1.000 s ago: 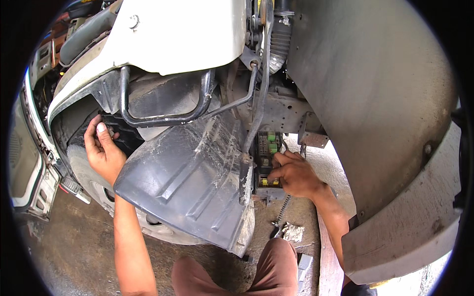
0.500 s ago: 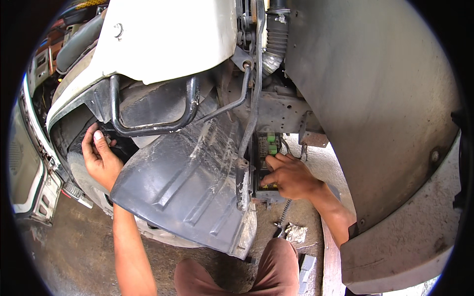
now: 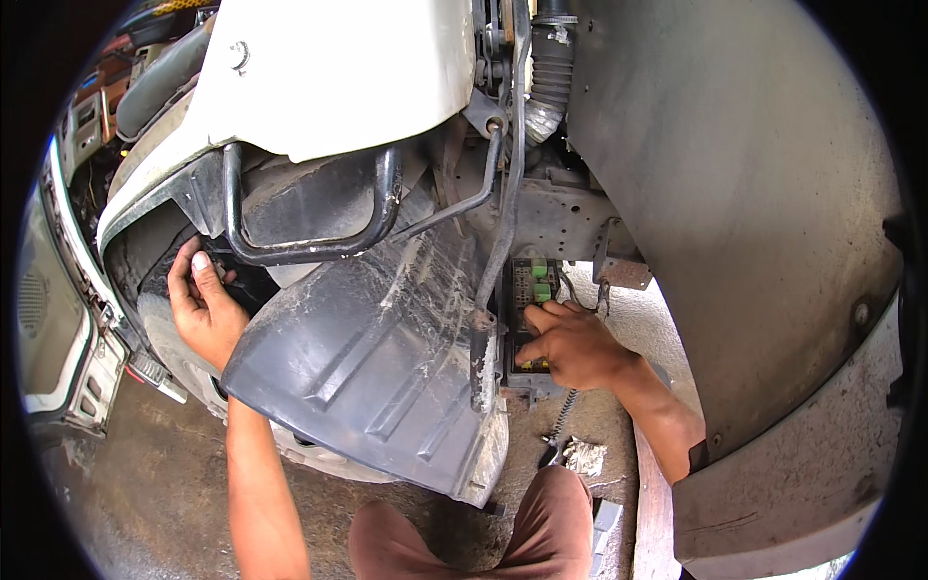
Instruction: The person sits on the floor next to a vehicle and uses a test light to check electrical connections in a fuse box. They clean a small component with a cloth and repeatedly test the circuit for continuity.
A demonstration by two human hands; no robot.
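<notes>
Concrete floor below; right hand arched for fingertip access to fuse box, left hand beyond mudguard; both grips indeterminable

Bright light falls on a stained brown floor and a pale, rough surface to its right.

Nothing is coming up readable here: the fuse box is showing no legible lettering, the white panel is carrying no readable words, and the black mudguard is displaying no legible number or sign.
</notes>
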